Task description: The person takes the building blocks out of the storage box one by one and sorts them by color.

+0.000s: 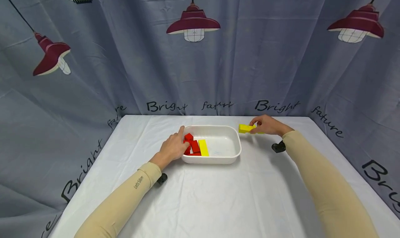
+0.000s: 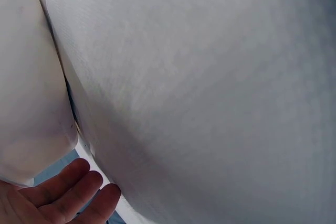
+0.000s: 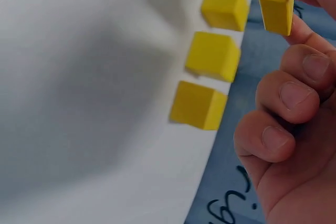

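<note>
A white plastic tub stands on the table, with several red blocks and a yellow block in its left half. My left hand grips the tub's left wall, thumb over the rim on the inside. In the left wrist view, the other fingers lie along the outside. Just right of the tub, my right hand pinches another yellow block between thumb and index finger; its remaining fingers are curled. Beside that hand, three yellow blocks sit in a row on the table.
A white cloth covers the table. Behind and along both sides hangs a grey-blue curtain printed with lamps and lettering. The row of yellow blocks lies near the table's far edge.
</note>
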`<state>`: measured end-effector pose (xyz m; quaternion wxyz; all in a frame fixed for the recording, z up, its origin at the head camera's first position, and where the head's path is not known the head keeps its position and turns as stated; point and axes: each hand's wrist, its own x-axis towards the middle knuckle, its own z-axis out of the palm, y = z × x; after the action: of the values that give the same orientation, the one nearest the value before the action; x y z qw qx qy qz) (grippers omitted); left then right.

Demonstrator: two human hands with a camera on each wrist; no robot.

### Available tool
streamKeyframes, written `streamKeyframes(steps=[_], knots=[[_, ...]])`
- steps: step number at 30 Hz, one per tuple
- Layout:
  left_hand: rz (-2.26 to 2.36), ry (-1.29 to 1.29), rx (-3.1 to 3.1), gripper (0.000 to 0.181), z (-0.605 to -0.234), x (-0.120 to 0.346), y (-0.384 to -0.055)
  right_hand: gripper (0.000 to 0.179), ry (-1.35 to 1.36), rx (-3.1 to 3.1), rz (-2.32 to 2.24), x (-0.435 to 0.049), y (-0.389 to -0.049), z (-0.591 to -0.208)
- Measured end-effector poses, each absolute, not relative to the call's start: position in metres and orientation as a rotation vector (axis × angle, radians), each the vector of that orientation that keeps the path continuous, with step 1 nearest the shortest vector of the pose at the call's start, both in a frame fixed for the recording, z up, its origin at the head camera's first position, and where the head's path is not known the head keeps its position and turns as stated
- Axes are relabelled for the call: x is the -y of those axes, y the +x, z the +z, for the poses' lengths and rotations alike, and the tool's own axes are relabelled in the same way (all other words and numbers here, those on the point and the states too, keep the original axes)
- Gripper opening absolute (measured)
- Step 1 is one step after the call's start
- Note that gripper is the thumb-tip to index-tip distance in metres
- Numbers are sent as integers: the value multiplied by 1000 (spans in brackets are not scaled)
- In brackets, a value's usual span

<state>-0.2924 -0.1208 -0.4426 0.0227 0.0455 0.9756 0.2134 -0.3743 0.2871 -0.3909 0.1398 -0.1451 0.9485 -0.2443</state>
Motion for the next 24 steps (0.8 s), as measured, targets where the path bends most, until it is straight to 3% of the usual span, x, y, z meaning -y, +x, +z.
streamKeyframes(steps=[24], knots=[[657, 137, -3014, 76, -442, 121, -293, 38, -312, -2802, -659, -277, -377, -435]])
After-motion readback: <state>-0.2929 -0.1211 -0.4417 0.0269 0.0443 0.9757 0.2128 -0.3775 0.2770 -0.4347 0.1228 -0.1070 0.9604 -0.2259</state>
